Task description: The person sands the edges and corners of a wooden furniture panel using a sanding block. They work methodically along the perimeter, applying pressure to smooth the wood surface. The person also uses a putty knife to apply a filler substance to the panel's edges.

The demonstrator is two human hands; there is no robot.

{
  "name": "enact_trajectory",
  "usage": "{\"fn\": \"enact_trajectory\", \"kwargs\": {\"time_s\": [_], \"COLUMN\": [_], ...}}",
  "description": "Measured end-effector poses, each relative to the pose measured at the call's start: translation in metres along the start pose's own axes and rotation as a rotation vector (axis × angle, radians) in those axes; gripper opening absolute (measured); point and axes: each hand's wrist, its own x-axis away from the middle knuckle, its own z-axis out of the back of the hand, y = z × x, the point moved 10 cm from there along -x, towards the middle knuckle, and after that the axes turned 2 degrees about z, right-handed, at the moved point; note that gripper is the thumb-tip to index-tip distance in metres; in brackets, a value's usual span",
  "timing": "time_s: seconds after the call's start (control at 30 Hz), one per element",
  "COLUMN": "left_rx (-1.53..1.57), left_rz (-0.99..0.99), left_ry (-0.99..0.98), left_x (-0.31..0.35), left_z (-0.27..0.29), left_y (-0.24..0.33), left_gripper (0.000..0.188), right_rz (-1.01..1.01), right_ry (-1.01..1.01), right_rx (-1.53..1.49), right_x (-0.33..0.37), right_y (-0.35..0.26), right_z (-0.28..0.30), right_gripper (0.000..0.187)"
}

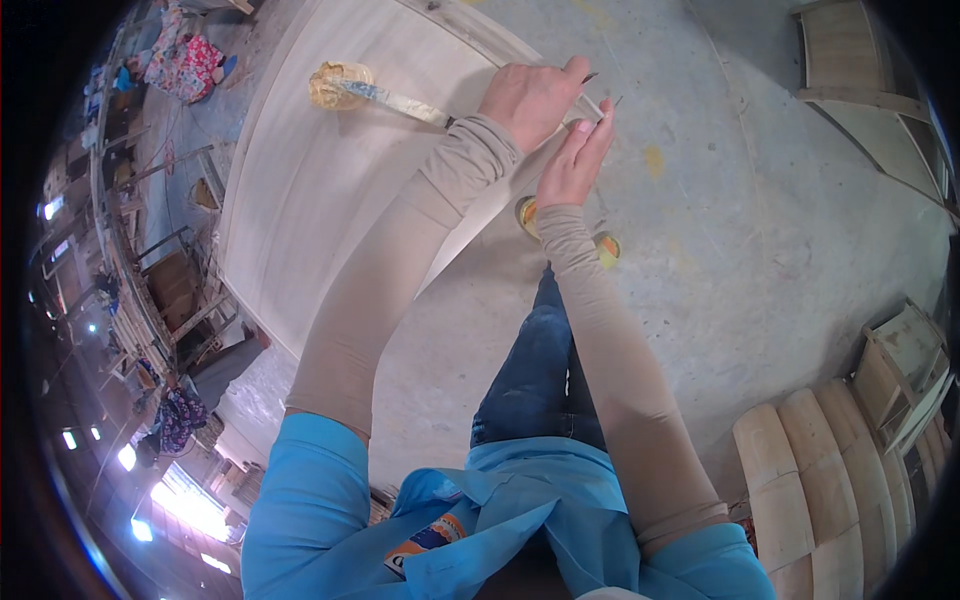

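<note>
My left hand (530, 105) is closed at the near right edge of a pale wooden panel (330, 200). A small dark tip sticks out past its thumb; the rest of what it grips is hidden. My right hand (575, 165) is just right of and below it, fingers long and pressed together beside a narrow light strip (590, 108). A thin dark point shows beyond its fingertips; I cannot make out what it holds. Left of my hands, a lump of tan putty (328, 86) sits on the panel with a smeared, flat putty knife (400, 103) reaching from it toward my left wrist.
Grey concrete floor (690, 250) spreads right of the panel. Wooden cabinet frames (850, 60) stand at the far right. Curved wooden pieces (800, 480) are stacked at the near right. Frames and clutter line the left, where a person in floral clothing (185, 65) is at the far left.
</note>
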Motion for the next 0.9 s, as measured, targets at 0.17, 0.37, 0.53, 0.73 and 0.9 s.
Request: {"fn": "enact_trajectory", "kwargs": {"time_s": [0.17, 0.37, 0.53, 0.73, 0.9], "left_rx": [0.040, 0.049, 0.045, -0.009, -0.052], "left_rz": [-0.010, 0.044, 0.087, 0.143, 0.177], "left_ry": [0.014, -0.005, -0.023, -0.074, -0.109], "left_x": [0.020, 0.084, 0.126, 0.207, 0.247], "left_z": [0.002, 0.009, 0.015, 0.021, 0.021], "left_y": [-0.005, -0.017, -0.028, -0.045, -0.056], "left_gripper": [0.017, 0.017, 0.015, 0.013, 0.012], "right_rz": [-0.022, -0.058, -0.033, -0.031, 0.000], "right_ry": [0.069, 0.175, 0.224, 0.234, 0.245], "right_rx": [-0.028, -0.038, -0.019, -0.013, -0.044], "right_x": [0.004, 0.006, 0.009, 0.006, 0.011], "right_y": [0.000, 0.001, -0.003, 0.005, 0.001], "right_z": [-0.005, -0.005, -0.007, -0.002, -0.005], "right_gripper": [0.051, 0.052, 0.051, 0.049, 0.052]}}
